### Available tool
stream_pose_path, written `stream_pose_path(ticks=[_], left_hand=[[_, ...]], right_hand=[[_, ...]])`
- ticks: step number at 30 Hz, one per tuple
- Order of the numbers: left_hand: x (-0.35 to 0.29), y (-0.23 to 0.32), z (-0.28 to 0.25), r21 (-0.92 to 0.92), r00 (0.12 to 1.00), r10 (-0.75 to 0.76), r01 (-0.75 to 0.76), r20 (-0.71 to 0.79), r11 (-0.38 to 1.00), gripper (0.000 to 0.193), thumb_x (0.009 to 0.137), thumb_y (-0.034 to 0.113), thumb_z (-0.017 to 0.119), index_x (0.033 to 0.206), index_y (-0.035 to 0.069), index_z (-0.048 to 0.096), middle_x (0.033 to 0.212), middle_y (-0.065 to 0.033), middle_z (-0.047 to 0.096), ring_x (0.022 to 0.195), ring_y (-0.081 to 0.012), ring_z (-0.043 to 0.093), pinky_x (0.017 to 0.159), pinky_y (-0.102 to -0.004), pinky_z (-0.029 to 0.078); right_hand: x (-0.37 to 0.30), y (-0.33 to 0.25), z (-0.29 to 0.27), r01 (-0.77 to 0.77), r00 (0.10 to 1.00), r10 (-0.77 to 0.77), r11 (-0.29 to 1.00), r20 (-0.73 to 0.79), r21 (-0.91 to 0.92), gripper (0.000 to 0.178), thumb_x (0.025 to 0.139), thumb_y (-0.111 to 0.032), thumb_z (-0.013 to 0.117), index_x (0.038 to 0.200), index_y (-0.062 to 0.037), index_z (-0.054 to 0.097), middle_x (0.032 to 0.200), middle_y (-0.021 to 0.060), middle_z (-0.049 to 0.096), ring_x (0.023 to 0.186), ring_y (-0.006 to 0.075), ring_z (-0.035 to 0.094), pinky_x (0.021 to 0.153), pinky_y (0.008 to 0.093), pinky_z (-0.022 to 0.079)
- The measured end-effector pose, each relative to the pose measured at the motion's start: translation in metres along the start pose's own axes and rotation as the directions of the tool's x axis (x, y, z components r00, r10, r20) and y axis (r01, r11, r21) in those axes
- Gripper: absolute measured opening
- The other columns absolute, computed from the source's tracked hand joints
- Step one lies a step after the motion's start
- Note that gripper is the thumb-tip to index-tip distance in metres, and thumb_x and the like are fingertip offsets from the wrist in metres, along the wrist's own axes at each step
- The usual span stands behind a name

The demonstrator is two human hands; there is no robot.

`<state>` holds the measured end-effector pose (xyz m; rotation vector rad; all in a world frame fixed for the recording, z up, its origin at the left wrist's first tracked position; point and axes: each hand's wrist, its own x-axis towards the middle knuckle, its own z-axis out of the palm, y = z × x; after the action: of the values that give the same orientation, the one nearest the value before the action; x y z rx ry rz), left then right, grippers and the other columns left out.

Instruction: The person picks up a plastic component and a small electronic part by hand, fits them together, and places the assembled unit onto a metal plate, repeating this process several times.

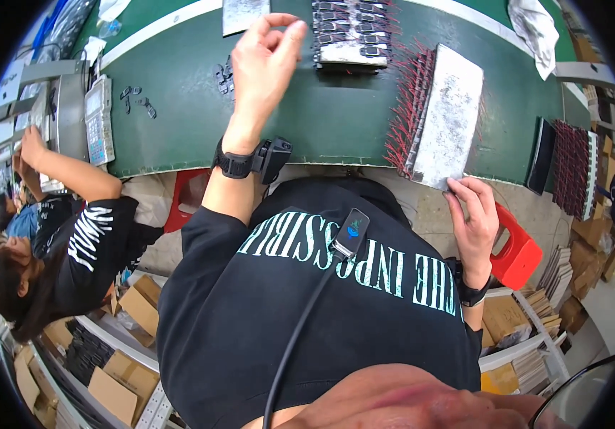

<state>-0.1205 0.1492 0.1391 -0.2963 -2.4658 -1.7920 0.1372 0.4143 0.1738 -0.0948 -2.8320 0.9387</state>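
My left hand (268, 61) is raised over the green table, its thumb and curled forefinger coming together; anything between the tips is too small to make out. Beside it, small black plastic pieces (224, 77) lie on the tabletop. At the near table edge my right hand (474, 218) pinches the lower corner of a scuffed whitish board (452, 107). Along that board's left side runs a dense row of red wires with dark ends (409, 107). Ahead stands another board stack (352, 53), covered with rows of small black parts with red wires.
More black pieces (138, 100) lie left on the green table (179, 136). A wired board (572, 168) rests at the far right, with a crumpled white cloth (534, 32) behind. A co-worker (71, 236) works at my left. Red stools (518, 250) and carton shelves (118, 386) surround me.
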Motion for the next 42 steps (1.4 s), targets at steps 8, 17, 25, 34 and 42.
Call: stream_pose_path(ticks=[8,17,25,34,42], left_hand=[[0.003,-0.009,-0.076,0.734,0.968,0.208,-0.242,0.14,0.635,0.016,0.083,0.018,0.072,0.097,0.011,0.075,0.086,-0.0043,0.071,0.082,-0.0207,0.066,0.073,-0.0316,0.053],[-0.002,-0.022,-0.07,0.827,0.939,0.213,-0.339,0.27,0.448,0.012,0.081,0.014,0.071,0.092,0.009,0.072,0.084,-0.0069,0.068,0.091,-0.0274,0.062,0.08,-0.0382,0.053],[-0.01,0.035,-0.044,0.272,0.992,0.04,-0.07,0.116,0.96,0.02,0.09,0.008,0.068,0.109,0.007,0.073,0.093,-0.0076,0.072,0.075,-0.0165,0.07,0.068,-0.0271,0.055],[-0.049,0.063,0.044,-0.435,0.929,0.07,0.103,0.363,0.894,0.02,0.094,0.002,0.063,0.113,-0.003,0.07,0.095,-0.0099,0.073,0.081,-0.014,0.07,0.073,-0.0234,0.058],[-0.067,0.057,0.07,-0.557,0.84,-0.149,0.468,0.522,0.685,0.025,0.096,0.004,0.062,0.119,-0.005,0.066,0.106,-0.014,0.071,0.09,-0.0168,0.072,0.079,-0.0264,0.06]], right_hand=[[-0.006,0.004,0.006,0.07,0.993,-0.078,0.994,-0.092,-0.084,0.024,0.082,0.007,0.071,0.105,-0.0001,0.07,0.103,0.0113,0.065,0.096,0.0247,0.065,0.085,0.0322,0.052],[0.003,0.005,-0.01,-0.034,0.984,0.069,0.977,-0.161,0.212,0.022,0.089,0.006,0.062,0.11,0.0013,0.067,0.102,0.0105,0.068,0.092,0.0199,0.066,0.083,0.0305,0.051],[0.049,-0.013,-0.015,-0.251,0.915,0.404,0.573,-0.003,0.78,0.024,0.101,-0.005,0.051,0.122,0.0044,0.059,0.1,0.0122,0.066,0.087,0.0174,0.066,0.083,0.0287,0.052],[0.079,-0.031,0.009,-0.167,0.968,0.236,0.334,0.089,0.928,0.02,0.099,-0.006,0.056,0.115,0.0036,0.065,0.103,0.0121,0.068,0.088,0.0171,0.068,0.084,0.0293,0.054],[0.096,-0.03,0.037,-0.071,0.973,0.226,0.508,-0.053,0.858,0.018,0.094,-0.004,0.064,0.111,0.0023,0.067,0.1,0.0064,0.069,0.087,0.012,0.066,0.081,0.0249,0.053]])
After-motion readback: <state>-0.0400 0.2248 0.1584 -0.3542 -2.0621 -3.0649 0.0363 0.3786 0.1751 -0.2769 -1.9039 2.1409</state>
